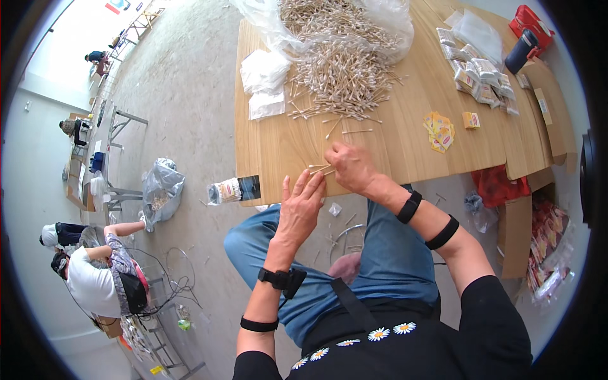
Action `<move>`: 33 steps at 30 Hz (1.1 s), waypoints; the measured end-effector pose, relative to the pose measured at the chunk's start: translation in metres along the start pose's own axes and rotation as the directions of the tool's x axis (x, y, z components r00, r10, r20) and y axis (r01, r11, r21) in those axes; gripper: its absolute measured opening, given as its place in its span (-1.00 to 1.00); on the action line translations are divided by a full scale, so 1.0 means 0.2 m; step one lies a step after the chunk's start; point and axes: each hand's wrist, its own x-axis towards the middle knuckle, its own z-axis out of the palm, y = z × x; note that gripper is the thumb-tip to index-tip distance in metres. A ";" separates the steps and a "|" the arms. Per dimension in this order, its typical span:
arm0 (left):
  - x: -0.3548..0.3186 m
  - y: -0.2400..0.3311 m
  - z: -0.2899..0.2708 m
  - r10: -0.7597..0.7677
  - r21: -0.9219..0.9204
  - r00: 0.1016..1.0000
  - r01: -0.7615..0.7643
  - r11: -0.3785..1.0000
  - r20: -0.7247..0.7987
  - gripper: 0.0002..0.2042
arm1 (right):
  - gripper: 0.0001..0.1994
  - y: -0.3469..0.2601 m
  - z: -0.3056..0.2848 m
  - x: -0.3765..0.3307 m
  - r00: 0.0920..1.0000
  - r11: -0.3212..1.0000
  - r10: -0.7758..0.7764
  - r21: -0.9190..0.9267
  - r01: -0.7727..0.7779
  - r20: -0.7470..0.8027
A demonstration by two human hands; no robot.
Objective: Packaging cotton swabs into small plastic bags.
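My right hand (pixel 350 166) is closed over a small bundle of thin wooden cotton swabs (pixel 318 168) at the near edge of the wooden table (pixel 392 133). My left hand (pixel 301 206) is flat with fingers apart, its fingertips against the ends of those swabs. A large heap of the same swabs (pixel 342 76) lies farther back on the table, spilling from a clear plastic bag (pixel 373 25). Both wrists wear black bands.
Small clear empty bags (pixel 263 82) lie left of the heap. Yellow-red labels (pixel 441 131) and filled packets (pixel 481 79) sit to the right, near a red case (pixel 532 25). A filled swab pack (pixel 231 189) hangs at the table's near-left corner. Cardboard box (pixel 516 234) right; other people work at left.
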 end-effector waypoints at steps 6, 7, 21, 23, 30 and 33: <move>0.00 -0.01 0.00 -0.008 0.003 1.000 0.008 1.000 -0.016 -0.42 | -0.92 0.02 0.01 0.02 0.969 0.961 0.244 0.145 -0.236 -0.040; 0.00 -0.01 0.00 -0.011 0.000 1.000 0.011 1.000 -0.029 -0.43 | -0.92 0.03 0.02 0.01 0.969 0.961 0.245 0.145 -0.237 -0.042; -0.02 0.06 0.03 -0.077 -0.135 0.994 0.066 0.989 -0.077 -0.42 | -0.88 -0.08 0.03 -0.08 0.992 0.994 0.093 0.065 -0.088 -0.081; 0.00 0.05 0.04 -0.079 -0.131 0.990 0.064 0.989 -0.114 -0.41 | -0.88 -0.10 0.04 -0.08 0.993 0.997 0.069 0.050 -0.065 -0.093; -0.04 0.10 0.04 -0.127 -0.062 0.986 0.120 0.991 -0.112 -0.38 | -0.87 -0.11 0.05 -0.09 0.989 0.991 0.131 0.050 -0.128 -0.070; -0.05 0.14 0.07 -0.128 -0.091 0.984 0.117 0.989 -0.122 -0.34 | -0.87 -0.13 0.03 -0.09 0.987 0.988 0.142 0.064 -0.137 -0.080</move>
